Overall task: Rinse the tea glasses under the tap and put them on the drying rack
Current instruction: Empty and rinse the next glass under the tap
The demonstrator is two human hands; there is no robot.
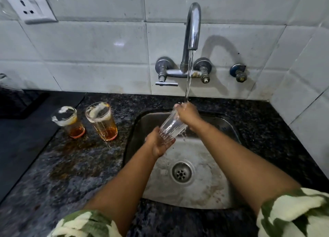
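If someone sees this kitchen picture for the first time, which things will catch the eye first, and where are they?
First, the clear tea glass held tilted over the steel sink, the left hand at its base and the right hand at its rim, under water running from the chrome tap. Next, two tea glasses with amber dregs and foam stand on the dark granite counter, left of the sink.

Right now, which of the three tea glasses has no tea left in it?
The tilted glass held over the sink by both hands; the two glasses on the counter hold amber tea.
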